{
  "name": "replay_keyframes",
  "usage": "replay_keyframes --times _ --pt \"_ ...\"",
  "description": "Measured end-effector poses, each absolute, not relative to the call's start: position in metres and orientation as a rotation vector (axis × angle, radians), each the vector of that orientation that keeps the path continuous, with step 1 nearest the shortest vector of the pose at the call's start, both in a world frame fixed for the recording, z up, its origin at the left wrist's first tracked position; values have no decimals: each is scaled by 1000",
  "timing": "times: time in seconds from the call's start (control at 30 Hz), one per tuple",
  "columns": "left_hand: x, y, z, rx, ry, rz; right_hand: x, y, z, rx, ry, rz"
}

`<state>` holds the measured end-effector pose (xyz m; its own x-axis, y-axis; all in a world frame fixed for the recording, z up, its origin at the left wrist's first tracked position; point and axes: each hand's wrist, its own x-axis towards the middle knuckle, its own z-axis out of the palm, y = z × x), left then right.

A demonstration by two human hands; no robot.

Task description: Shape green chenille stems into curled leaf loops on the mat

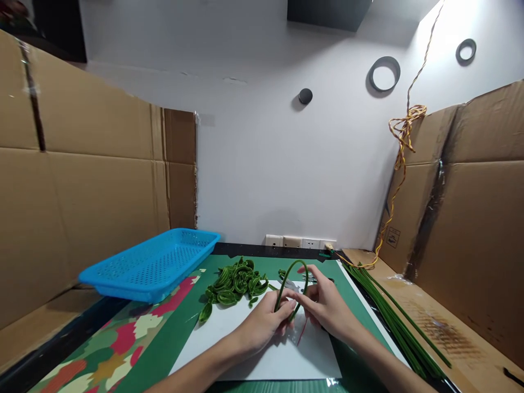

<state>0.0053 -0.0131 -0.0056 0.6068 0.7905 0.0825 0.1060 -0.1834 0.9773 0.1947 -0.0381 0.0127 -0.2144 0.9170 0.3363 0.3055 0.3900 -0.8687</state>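
A green fuzzy pipe cleaner [291,266] is bent into an upright loop between my hands, above a white sheet [229,355]. My left hand [270,316] pinches the loop's left side low down. On the right side, my right hand [323,303] grips the same pipe cleaner, its fingers close to the left fingertips. A thin red strand [302,332] shows below the hands. Just left of them lies a heap of coiled green pipe-cleaner pieces [235,284]. Behind the hands, a grey metal tool [291,285] is partly hidden.
A blue perforated basket [151,267] stands at the left. Long straight green pipe cleaners [393,322] lie in a bundle at the right. Cardboard walls [102,196] flank the green mat [155,349]. A yellow twisted cord [388,218] hangs to the sockets [301,242].
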Motion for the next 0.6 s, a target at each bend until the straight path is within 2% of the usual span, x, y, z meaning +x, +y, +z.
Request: replay_keyframes --times 0.6 --pt "9 -25 -5 1495 720 673 205 -28 5 -1281 -1827 75"
